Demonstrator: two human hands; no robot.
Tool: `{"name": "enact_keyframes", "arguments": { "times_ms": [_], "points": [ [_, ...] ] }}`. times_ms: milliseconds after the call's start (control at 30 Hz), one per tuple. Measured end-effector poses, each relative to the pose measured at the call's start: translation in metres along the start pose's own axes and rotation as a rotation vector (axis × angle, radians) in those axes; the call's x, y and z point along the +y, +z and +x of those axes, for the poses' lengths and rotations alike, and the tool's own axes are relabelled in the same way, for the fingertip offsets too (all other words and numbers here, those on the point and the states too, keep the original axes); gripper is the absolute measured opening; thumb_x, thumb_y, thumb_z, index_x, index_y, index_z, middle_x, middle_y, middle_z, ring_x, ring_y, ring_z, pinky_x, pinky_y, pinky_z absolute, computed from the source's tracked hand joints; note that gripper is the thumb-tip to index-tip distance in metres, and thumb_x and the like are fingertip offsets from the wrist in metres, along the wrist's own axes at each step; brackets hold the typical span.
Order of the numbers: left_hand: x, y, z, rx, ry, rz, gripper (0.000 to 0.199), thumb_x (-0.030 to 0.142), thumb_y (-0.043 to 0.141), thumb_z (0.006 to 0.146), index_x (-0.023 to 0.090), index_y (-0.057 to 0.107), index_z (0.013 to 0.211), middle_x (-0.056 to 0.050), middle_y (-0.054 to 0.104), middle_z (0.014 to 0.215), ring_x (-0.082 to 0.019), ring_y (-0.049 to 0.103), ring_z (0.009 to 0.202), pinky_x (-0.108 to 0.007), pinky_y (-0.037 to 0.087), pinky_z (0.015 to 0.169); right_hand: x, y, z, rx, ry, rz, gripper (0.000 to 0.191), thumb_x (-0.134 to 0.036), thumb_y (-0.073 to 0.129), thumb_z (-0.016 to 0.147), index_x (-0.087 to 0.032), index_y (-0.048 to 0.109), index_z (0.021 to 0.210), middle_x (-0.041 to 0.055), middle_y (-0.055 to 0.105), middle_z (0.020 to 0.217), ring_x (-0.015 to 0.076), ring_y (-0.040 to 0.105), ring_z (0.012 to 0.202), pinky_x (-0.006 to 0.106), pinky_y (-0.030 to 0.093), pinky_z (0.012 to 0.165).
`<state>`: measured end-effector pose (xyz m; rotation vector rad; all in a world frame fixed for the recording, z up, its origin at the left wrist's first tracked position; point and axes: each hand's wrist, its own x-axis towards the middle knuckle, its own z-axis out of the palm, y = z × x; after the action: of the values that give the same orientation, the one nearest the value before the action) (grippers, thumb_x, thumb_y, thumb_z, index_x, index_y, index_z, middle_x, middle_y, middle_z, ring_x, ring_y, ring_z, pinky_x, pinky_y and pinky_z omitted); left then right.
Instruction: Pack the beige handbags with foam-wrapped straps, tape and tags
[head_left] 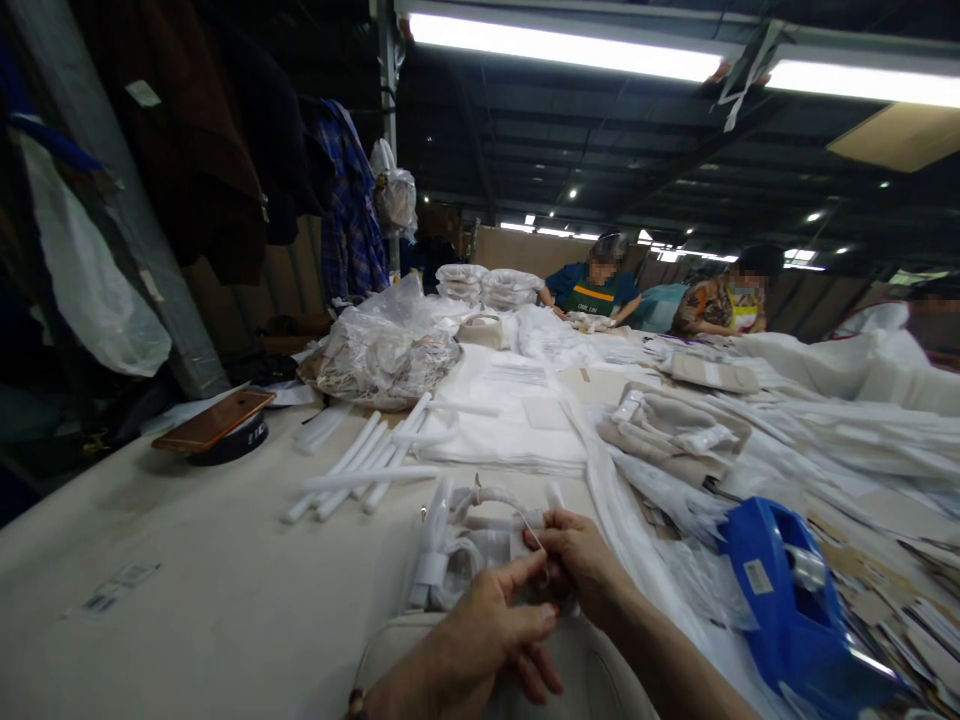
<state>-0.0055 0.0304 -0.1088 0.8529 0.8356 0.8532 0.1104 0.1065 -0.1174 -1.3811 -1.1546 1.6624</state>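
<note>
A cream handbag lies in front of me at the table's near edge, partly hidden by my forearms. Its upper part carries a curved handle and clear and white wrapping. Over the wrapped part, my right hand pinches a thin pale cord between thumb and fingers. My left hand meets it from the left, its index fingertip at the cord and its other fingers curled. Whatever lies between the left fingers is too small to make out.
White foam tubes and a phone on a round black object lie left. Flat white sheets are stacked ahead. A blue tape dispenser stands right, near a wrapped bag. Two co-workers work across the table.
</note>
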Motion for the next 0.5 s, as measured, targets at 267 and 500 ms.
{"name": "enact_keyframes", "arguments": {
  "times_ms": [267, 500],
  "points": [
    [0.005, 0.011, 0.014, 0.327, 0.075, 0.002, 0.041, 0.030, 0.051, 0.070, 0.010, 0.045, 0.106, -0.002, 0.063, 0.067, -0.009, 0.054, 0.038, -0.015, 0.037, 0.032, -0.002, -0.011, -0.005, -0.144, -0.034, -0.055, 0.027, -0.036, 0.064, 0.062, -0.018, 0.045, 0.053, -0.0086, 0.038, 0.033, 0.0037, 0.029, 0.029, 0.019, 0.014, 0.034],
    [0.022, 0.011, 0.018, 0.301, -0.015, -0.056, 0.022, 0.019, 0.040, 0.079, 0.014, 0.044, 0.100, 0.000, 0.061, 0.061, -0.010, 0.057, 0.039, -0.015, 0.038, 0.034, 0.001, -0.015, -0.001, -0.185, -0.029, -0.001, 0.025, -0.039, 0.062, 0.061, -0.016, 0.051, 0.064, -0.0061, 0.046, 0.041, 0.0058, 0.039, 0.034, 0.019, 0.021, 0.036]
  ]
}}
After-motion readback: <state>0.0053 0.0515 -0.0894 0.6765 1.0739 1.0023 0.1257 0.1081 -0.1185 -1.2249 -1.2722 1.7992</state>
